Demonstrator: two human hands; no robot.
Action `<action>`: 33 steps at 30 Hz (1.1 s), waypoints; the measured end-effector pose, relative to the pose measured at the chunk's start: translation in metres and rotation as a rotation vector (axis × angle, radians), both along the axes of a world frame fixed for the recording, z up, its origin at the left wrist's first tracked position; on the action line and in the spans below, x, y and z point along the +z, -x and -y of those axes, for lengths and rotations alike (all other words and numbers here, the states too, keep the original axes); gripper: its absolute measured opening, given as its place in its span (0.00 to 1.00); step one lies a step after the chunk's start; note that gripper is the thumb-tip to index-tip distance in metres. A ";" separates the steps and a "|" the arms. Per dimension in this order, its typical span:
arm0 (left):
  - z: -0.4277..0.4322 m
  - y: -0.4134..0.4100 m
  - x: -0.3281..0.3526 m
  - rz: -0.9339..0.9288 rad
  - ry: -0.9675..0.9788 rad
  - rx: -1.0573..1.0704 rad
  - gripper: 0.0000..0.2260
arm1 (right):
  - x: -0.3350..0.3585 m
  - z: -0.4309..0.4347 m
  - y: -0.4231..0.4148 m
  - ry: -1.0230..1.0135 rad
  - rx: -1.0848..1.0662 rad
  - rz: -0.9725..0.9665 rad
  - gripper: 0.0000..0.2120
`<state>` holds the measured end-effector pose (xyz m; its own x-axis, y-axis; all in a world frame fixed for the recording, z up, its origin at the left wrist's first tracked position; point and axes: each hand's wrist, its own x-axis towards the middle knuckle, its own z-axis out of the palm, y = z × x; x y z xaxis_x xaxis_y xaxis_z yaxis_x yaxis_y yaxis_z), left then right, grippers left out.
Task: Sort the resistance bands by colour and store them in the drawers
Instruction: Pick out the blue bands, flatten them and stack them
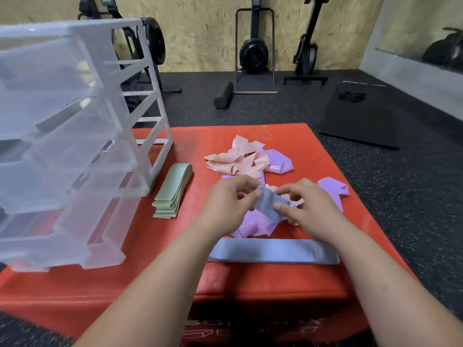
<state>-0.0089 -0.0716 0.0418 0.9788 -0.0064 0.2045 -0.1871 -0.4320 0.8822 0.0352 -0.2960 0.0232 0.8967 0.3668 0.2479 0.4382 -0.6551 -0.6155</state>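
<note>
At the middle of the red pad (pixel 250 279), I hold one blue band (pixel 269 202) by both ends, the left hand (pixel 225 204) pinching one end with thumb and fingers and the right hand (pixel 308 209) pinching the other, over tangled purple bands (pixel 253 221) and pink bands (pixel 235 161) that I cannot count. Bare pad lies open between this tangle and the green stack (pixel 172 190) beside the drawer unit (pixel 75 146) at the left edge. I count two blue bands, the second blue band (pixel 273 251) lying flat just inside the near edge.
</note>
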 end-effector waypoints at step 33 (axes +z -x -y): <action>-0.073 0.055 -0.019 -0.238 -0.164 0.381 0.02 | 0.019 0.087 0.037 0.035 -0.086 -0.328 0.13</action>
<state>-0.0634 0.0012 0.0229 0.9372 0.3489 0.0004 0.2110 -0.5678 0.7957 -0.0019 -0.3830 0.0418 0.9546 0.2895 -0.0705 0.1626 -0.7044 -0.6909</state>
